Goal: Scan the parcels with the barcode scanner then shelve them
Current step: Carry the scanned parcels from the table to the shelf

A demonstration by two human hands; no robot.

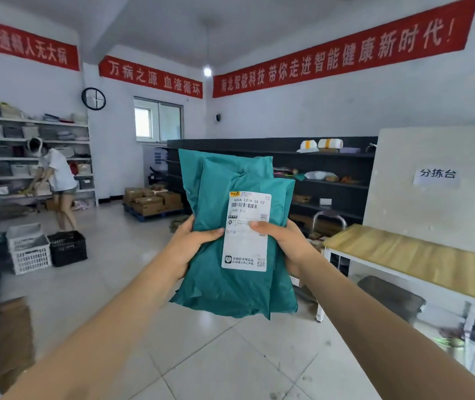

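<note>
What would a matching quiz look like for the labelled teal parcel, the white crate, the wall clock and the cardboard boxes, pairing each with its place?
Things:
1. labelled teal parcel
2. white crate
3. wall clock
4. cardboard boxes

Places:
A. on a blue pallet
B. on the wall, left of the window
C. held by the left hand and right hand
D. on the floor beside a black crate

Pairs: 1-C, 2-D, 3-B, 4-A.

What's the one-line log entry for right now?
left hand: holds parcels | right hand: holds parcels | parcels: teal, stacked, label facing camera | scanner: unseen
</note>
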